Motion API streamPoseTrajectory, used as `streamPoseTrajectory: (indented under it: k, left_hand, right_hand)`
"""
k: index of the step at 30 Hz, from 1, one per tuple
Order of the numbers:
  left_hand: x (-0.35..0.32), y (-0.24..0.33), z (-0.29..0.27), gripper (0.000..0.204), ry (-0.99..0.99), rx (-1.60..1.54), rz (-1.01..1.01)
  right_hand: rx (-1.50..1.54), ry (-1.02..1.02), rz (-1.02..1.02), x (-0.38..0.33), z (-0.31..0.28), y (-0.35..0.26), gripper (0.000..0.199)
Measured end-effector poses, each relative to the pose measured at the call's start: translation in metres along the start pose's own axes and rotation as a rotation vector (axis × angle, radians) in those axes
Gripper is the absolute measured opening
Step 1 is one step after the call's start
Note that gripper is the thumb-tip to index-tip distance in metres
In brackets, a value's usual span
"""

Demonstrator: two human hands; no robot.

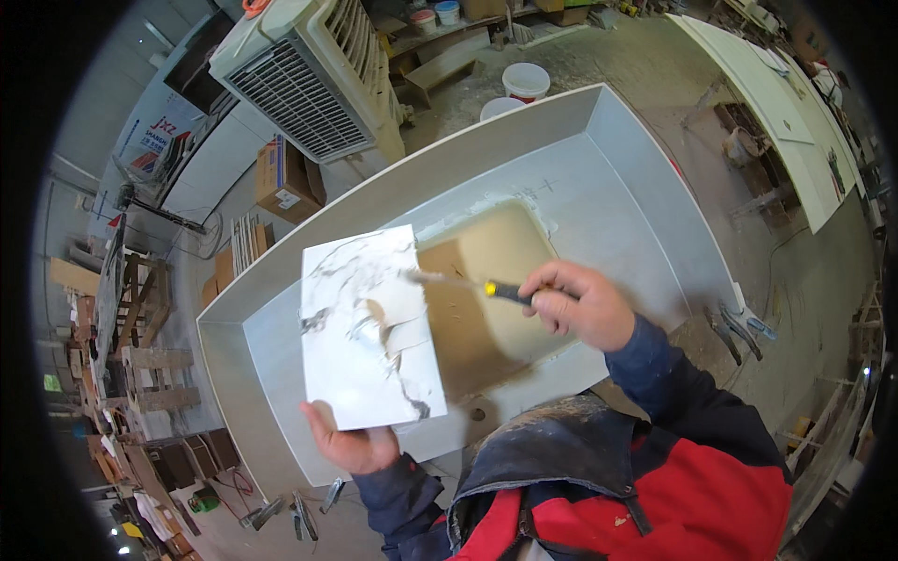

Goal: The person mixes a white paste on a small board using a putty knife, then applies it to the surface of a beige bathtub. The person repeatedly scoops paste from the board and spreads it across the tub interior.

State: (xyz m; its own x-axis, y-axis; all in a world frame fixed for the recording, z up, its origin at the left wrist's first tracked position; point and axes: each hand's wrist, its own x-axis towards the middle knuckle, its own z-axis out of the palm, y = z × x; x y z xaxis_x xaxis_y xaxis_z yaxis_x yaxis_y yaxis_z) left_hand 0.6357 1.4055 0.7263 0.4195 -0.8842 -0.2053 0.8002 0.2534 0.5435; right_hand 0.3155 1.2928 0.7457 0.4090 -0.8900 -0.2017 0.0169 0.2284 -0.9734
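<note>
My left hand (pixel 351 444) grips the lower edge of a white marble-patterned slab (pixel 327 374), fingers beneath and thumb at the side. Grey veins run over the slab, and a smear of pale paste (pixel 374 327) lies near its middle. Closed around a black handle with a yellow collar, my right hand (pixel 585 304) holds a narrow putty knife (pixel 505 293). Its blurred blade reaches over the slab's right edge. Both hands are above a large grey open box (pixel 636 206), whose floor has a beige rectangular area (pixel 505 243) with whitish paste along its edge.
An air cooler (pixel 304 93) and a cardboard box (pixel 281 178) stand beyond the grey box's far left wall. White buckets (pixel 526 82) sit behind it. Clamps (pixel 734 332) are at its right corner, more (pixel 299 516) at the lower left. A white panel (pixel 776 122) lies far right.
</note>
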Motion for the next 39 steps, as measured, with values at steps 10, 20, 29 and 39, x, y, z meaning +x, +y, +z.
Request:
streamPoseTrajectory:
  k: [10, 20, 29, 39]
  left_hand:
    - [0.016, -0.027, 0.021, 0.066, -0.042, -0.154, -0.061]
    - [0.018, -0.026, 0.018, 0.064, -0.038, -0.121, -0.036]
    - [0.010, -0.024, 0.021, 0.065, 0.013, -0.027, 0.029]
    - [0.004, -0.012, 0.016, 0.067, -0.018, -0.062, -0.065]
  right_hand:
    - [-0.612, 0.154, -0.527, -0.013, 0.034, 0.030, 0.037]
    - [-0.944, 0.193, -0.434, -0.048, 0.032, 0.011, 0.034]
    - [-1.030, 0.260, -0.430, -0.062, 0.024, 0.011, 0.036]
    - [0.533, -0.329, 0.233, -0.013, 0.012, 0.022, 0.027]
